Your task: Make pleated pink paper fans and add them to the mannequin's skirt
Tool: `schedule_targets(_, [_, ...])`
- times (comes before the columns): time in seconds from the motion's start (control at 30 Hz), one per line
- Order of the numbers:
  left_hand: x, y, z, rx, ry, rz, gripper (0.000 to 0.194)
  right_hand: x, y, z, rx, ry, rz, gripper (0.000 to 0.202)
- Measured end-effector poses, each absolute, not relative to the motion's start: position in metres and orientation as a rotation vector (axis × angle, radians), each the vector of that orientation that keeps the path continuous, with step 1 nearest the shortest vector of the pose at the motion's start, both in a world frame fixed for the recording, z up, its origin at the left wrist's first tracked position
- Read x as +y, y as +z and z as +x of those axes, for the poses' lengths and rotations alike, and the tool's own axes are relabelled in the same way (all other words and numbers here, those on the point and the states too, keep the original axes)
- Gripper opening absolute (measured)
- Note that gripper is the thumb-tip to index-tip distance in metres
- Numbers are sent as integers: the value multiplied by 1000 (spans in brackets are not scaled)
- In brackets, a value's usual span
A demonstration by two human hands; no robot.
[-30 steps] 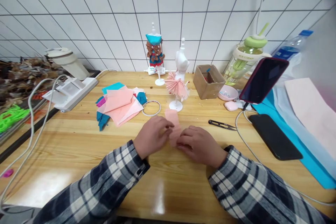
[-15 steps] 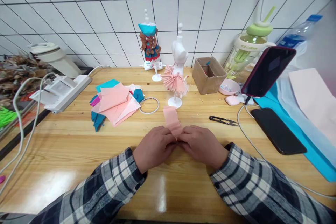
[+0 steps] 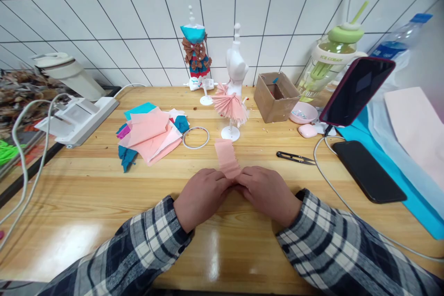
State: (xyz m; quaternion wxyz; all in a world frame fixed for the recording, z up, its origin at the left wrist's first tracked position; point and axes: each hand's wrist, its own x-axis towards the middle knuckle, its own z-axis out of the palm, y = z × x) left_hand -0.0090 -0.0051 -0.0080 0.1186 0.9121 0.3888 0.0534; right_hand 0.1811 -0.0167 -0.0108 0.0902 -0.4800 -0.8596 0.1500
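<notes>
A pink paper strip with one jagged edge lies on the wooden table, its near end pinched between both hands. My left hand is closed on the strip from the left. From the right, my right hand grips the same end, the fingertips of both hands nearly meeting. Just beyond the strip stands a white mannequin wearing a pleated pink skirt. Pink and blue paper pieces are piled to the left, beside a white ring.
A dressed mannequin stands by the tiled wall. On the right are a cardboard box, black thread snips, a propped phone, a flat black phone and a cable. A power strip sits at the left.
The view has shifted slightly. The fingers of both hands have moved a little up along the strip, and less of it shows between them.
</notes>
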Motion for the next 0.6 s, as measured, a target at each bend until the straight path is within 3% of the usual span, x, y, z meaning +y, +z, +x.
schedule_targets(0.6, [-3,-9,-8,1185,188,2591,20,-16,-16,182,-2555,393,-1380,14])
